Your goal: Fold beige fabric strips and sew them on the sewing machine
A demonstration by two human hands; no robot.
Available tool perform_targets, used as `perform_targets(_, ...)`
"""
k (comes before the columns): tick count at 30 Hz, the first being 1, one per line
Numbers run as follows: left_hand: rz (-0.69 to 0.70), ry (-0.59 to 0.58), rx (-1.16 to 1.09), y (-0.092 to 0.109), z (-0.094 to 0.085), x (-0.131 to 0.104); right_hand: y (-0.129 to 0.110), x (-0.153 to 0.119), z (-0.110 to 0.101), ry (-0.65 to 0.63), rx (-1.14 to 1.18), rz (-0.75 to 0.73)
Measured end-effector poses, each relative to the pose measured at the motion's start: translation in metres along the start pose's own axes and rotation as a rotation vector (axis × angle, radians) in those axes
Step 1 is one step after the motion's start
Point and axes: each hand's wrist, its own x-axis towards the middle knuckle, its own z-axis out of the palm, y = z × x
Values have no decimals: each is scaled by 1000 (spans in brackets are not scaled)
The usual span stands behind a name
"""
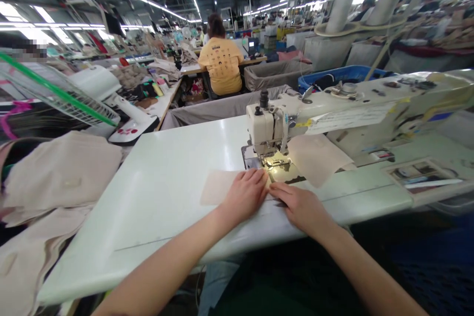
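Note:
A small beige fabric piece [218, 187] lies on the pale sewing table, just in front of the machine's needle area. My left hand [247, 192] presses on its right part, fingers close together, gripping the edge near the thumb. Close beside it, my right hand [298, 205] pinches the same edge between thumb and fingers. A dark pointed object [279, 203] shows under the right palm; its kind is unclear. The sewing machine's head [267, 128] stands just beyond both hands, its lamp lighting the metal needle plate [283, 170]. Another beige fabric piece [318, 155] rests under the machine arm.
Stacked beige fabric pieces [59, 173] lie left of the table [177, 158]. A white fan [99, 84] stands behind them. A tray of small tools [425, 175] is set in the table at right. Beyond are a grey cloth bin [215, 108], a blue basket [340, 75] and a seated person [222, 61].

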Motion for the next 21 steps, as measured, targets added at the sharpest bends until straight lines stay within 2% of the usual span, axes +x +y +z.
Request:
perform_targets(6, -33, -6, -10, -7, -4, 11, 9, 17, -4, 26, 52, -12)
perform_targets(21, -88, -26, -45, -9, 1, 17, 16, 20, 3, 84, 89, -21)
